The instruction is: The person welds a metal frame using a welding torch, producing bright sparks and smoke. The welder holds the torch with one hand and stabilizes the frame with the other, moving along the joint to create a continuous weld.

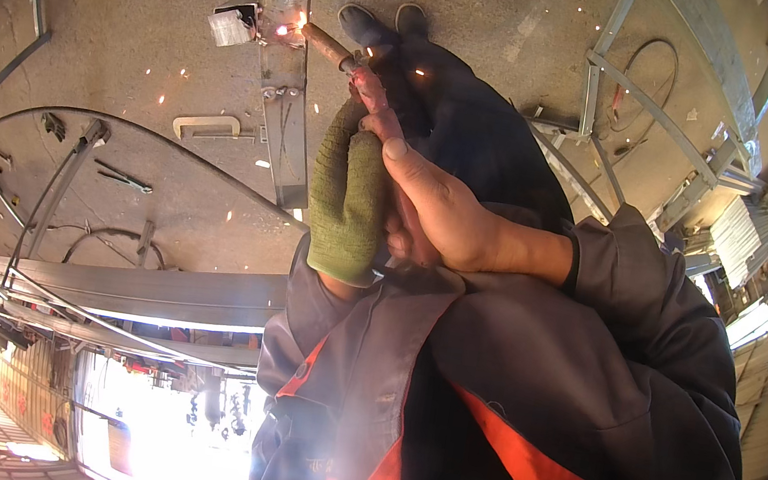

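Holding a sparking welding torch (372,96) to a steel beam (279,58)

The torch points to eleven o'clock, its nozzle (326,43) beside bright sparks. At one o'clock, the bare right hand (447,210) curls closed around it. The green-gloved left hand (347,201), nine o'clock, lies alongside, fingers extended; its grip is unclear. Bracing steadily, bare fingers well behind the nozzle, would likely serve best.

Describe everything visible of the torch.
The torch is slim, with a scuffed red grip, a dark collar and a brown, metal-looking nozzle. It slants toward the upper left of the picture, its tip beside a bright glow at the grey beam. The bare right hand holds the grip; the left hand, in a green glove, is close by, but contact is unclear. The rear end cannot be made out.
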`<action>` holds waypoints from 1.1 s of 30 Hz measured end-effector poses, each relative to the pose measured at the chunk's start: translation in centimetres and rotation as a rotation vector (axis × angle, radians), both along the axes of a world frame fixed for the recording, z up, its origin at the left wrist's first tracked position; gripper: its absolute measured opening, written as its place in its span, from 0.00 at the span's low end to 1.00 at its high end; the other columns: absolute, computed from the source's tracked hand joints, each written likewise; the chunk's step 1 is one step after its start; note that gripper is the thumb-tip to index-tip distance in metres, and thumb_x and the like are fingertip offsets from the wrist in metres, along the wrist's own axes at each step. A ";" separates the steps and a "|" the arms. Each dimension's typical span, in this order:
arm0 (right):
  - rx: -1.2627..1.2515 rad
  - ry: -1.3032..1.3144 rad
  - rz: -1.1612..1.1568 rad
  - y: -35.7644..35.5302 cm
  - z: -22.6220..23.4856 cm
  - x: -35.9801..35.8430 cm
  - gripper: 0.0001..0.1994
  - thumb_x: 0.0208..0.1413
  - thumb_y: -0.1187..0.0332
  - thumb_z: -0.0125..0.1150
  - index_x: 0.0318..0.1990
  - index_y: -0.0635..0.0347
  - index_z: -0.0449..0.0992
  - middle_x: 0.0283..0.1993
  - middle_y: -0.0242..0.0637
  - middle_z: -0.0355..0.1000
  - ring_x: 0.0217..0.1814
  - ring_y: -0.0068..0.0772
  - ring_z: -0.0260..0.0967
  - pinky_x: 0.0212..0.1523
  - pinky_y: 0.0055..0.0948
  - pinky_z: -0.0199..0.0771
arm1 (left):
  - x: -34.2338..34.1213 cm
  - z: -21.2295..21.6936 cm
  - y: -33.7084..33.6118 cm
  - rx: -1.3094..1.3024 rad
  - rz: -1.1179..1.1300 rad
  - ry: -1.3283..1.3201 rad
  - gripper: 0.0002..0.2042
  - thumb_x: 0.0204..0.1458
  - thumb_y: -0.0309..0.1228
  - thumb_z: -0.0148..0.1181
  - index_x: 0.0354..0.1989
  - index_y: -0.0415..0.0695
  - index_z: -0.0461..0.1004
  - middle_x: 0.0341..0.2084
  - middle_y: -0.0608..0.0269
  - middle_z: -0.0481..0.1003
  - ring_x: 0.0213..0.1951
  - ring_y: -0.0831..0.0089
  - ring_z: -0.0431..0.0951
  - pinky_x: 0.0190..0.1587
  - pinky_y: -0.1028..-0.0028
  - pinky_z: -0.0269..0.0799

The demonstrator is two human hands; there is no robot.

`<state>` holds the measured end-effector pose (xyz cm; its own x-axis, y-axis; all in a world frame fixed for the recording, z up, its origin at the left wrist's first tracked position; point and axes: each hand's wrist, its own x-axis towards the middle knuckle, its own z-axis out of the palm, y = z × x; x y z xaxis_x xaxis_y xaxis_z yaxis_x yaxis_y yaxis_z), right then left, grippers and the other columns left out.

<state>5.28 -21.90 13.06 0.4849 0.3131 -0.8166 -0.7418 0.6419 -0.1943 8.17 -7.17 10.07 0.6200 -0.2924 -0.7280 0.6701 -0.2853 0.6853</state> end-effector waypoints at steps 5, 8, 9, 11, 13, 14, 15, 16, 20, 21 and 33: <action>0.049 0.011 -0.038 0.3 -0.2 0.1 0.35 0.77 0.35 0.36 0.69 0.58 0.64 0.29 0.30 0.69 0.19 0.16 0.62 0.17 0.19 0.62 | -0.2 -0.2 0.3 -0.095 0.112 0.042 0.22 0.74 0.32 0.51 0.72 0.37 0.69 0.70 0.45 0.69 0.68 0.53 0.74 0.67 0.60 0.70; 0.036 0.030 0.018 0.2 -0.2 -0.1 0.34 0.77 0.35 0.35 0.64 0.58 0.67 0.26 0.29 0.68 0.18 0.16 0.61 0.16 0.19 0.61 | 0.0 -0.1 0.5 0.035 -0.216 -0.323 0.22 0.74 0.34 0.52 0.73 0.38 0.68 0.70 0.46 0.70 0.68 0.56 0.74 0.68 0.61 0.70; 0.032 0.031 0.029 0.1 -0.2 -0.2 0.33 0.78 0.35 0.35 0.62 0.57 0.68 0.25 0.29 0.67 0.17 0.16 0.60 0.16 0.19 0.61 | 0.0 0.0 0.6 0.021 -0.189 -0.273 0.23 0.74 0.34 0.52 0.73 0.38 0.68 0.70 0.47 0.70 0.68 0.56 0.74 0.68 0.61 0.70; 0.035 0.005 0.031 0.1 -0.3 -0.2 0.33 0.78 0.35 0.35 0.61 0.57 0.68 0.24 0.29 0.67 0.17 0.16 0.60 0.16 0.18 0.60 | 0.0 -0.1 0.5 -0.046 -0.014 -0.070 0.23 0.74 0.35 0.52 0.73 0.38 0.68 0.70 0.47 0.70 0.68 0.56 0.74 0.68 0.61 0.70; 0.035 -0.001 0.055 0.1 -0.4 -0.3 0.32 0.78 0.35 0.35 0.60 0.57 0.68 0.25 0.29 0.67 0.17 0.16 0.60 0.16 0.18 0.60 | -0.2 -0.1 0.4 -0.060 0.053 0.006 0.23 0.74 0.35 0.52 0.73 0.38 0.68 0.70 0.47 0.70 0.68 0.56 0.73 0.68 0.60 0.70; 0.033 -0.001 0.052 0.1 -0.5 -0.3 0.32 0.78 0.35 0.35 0.61 0.57 0.67 0.26 0.30 0.68 0.17 0.16 0.61 0.16 0.18 0.60 | -0.3 -0.2 0.3 -0.084 0.097 0.046 0.23 0.74 0.34 0.52 0.73 0.38 0.68 0.70 0.47 0.70 0.68 0.56 0.73 0.68 0.59 0.70; 0.031 -0.001 0.050 0.1 -0.5 -0.3 0.33 0.78 0.35 0.35 0.62 0.57 0.67 0.27 0.30 0.68 0.17 0.17 0.61 0.16 0.18 0.61 | -0.4 -0.3 0.3 -0.108 0.142 0.085 0.22 0.74 0.33 0.53 0.73 0.38 0.69 0.70 0.46 0.70 0.68 0.55 0.73 0.68 0.59 0.70; 0.030 -0.001 0.028 0.2 -0.5 -0.3 0.34 0.78 0.35 0.35 0.65 0.58 0.66 0.28 0.30 0.69 0.18 0.17 0.62 0.16 0.18 0.61 | -0.4 -0.4 0.2 -0.148 0.204 0.125 0.22 0.73 0.32 0.53 0.72 0.38 0.69 0.70 0.45 0.70 0.68 0.54 0.74 0.68 0.58 0.70; 0.026 0.044 0.018 0.3 -0.2 -0.5 0.39 0.78 0.35 0.36 0.78 0.61 0.56 0.33 0.32 0.70 0.20 0.17 0.63 0.18 0.20 0.63 | -0.3 -0.2 0.6 0.001 -0.075 0.008 0.23 0.69 0.29 0.55 0.72 0.37 0.70 0.70 0.41 0.69 0.68 0.48 0.74 0.67 0.56 0.72; 0.039 0.019 0.008 0.3 -0.3 -0.6 0.41 0.78 0.36 0.36 0.83 0.60 0.47 0.33 0.32 0.69 0.22 0.18 0.64 0.20 0.21 0.65 | -0.2 0.0 0.7 0.029 -0.112 -0.006 0.24 0.69 0.29 0.55 0.72 0.37 0.70 0.70 0.40 0.69 0.68 0.46 0.73 0.67 0.56 0.72; 0.029 -0.001 -0.002 0.4 -0.1 0.0 0.39 0.78 0.36 0.37 0.77 0.62 0.57 0.29 0.31 0.70 0.19 0.17 0.64 0.19 0.20 0.65 | 0.0 -0.1 0.5 0.051 -0.125 -0.111 0.22 0.69 0.31 0.57 0.70 0.36 0.70 0.69 0.43 0.71 0.66 0.50 0.75 0.65 0.59 0.74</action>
<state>5.28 -21.52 13.00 0.4866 0.3358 -0.8065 -0.7404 0.6486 -0.1766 8.13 -6.67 9.95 0.6588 -0.3369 -0.6727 0.5481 -0.3976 0.7359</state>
